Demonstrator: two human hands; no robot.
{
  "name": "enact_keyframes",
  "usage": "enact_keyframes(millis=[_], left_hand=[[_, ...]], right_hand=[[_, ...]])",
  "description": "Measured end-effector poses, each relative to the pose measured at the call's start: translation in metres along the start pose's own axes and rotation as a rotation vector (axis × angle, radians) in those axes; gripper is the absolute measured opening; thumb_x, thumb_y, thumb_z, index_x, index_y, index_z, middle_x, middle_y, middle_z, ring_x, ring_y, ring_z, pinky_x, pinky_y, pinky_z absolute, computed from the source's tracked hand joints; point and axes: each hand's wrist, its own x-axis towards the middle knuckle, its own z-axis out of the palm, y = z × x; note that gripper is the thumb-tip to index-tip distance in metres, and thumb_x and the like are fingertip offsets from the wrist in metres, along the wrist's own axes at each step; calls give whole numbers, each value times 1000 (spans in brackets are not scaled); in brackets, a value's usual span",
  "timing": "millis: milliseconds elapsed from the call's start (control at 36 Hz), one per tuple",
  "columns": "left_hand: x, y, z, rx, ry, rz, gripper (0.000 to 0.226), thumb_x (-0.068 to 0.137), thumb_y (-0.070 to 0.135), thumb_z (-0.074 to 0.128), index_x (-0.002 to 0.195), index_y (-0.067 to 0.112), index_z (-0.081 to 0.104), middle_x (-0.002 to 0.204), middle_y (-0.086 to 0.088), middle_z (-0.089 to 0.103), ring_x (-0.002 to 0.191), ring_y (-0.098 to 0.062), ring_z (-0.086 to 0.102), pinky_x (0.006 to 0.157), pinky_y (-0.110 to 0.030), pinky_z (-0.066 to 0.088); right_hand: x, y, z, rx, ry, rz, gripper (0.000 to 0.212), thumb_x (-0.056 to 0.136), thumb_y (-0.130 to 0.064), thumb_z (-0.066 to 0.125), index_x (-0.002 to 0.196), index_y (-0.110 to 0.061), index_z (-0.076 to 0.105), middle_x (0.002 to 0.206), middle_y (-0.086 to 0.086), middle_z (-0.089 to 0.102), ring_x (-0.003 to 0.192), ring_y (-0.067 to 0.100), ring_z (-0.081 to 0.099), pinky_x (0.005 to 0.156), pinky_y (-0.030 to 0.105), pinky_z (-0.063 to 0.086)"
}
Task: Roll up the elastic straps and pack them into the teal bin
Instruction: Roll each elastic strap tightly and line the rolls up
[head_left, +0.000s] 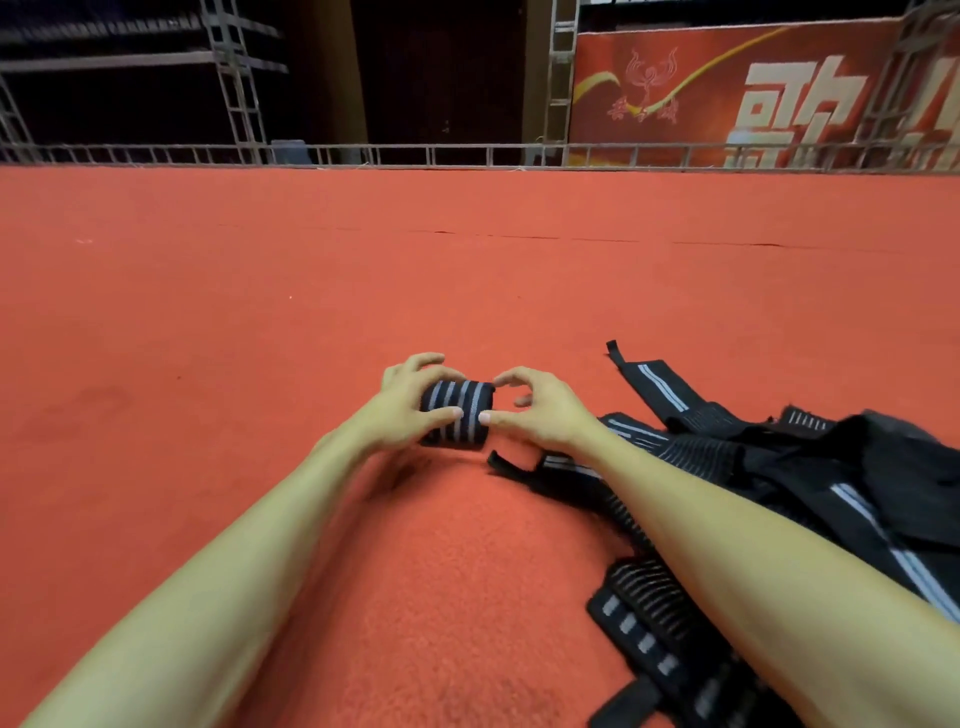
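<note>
Gripping the rolled strap (457, 413) at both ends, with left hand (408, 408) and right hand (543, 410) curled round it; risks springing loose on any slackening, being elastic.

Centre of view, near side: rolled strap (457, 413) lies on the carpet (260, 312). The left hand (410, 410) holds its left end; the right hand (540, 410) pinches its right end between thumb and forefinger.

Right of the roll: heap of loose straps (810, 457) on the carpet, partly under the right forearm and running down to the lower right corner. One strap tail (654, 376) sticks out at the heap's far side.

Far edge of the carpet: truss railing (415, 155) across the full width. Behind it stand a truss tower (228, 78) at left and a banner (727, 93) at right.
</note>
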Motion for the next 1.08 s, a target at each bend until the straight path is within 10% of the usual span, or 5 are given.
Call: enact_keyframes(millis=[333,528,1083], left_hand=[[-52,129,56,34,-177,214,21,90,22,70,109,14,69,118,-9,59,115,-23,51,104,-32,34],[-90,188,80,23,-410,137,24,93,28,66,112,14,65,99,1,63,82,-12,56,73,-20,41],[-56,214,99,152,-224,-84,22,95,27,61,111,11,65,111,-11,66,107,-26,59,86,-31,44]], right_hand=[[-145,20,-137,-490,-68,-34,31,80,-38,79,102,-17,71,95,-5,63,92,14,58,83,26,45],[-223,19,-178,-580,-78,-76,31,82,-38,77,102,-14,70,91,-4,59,85,14,54,78,26,43],[-261,43,-176,-433,34,60,31,87,-35,73,109,-14,70,101,-1,67,89,11,57,76,22,40]])
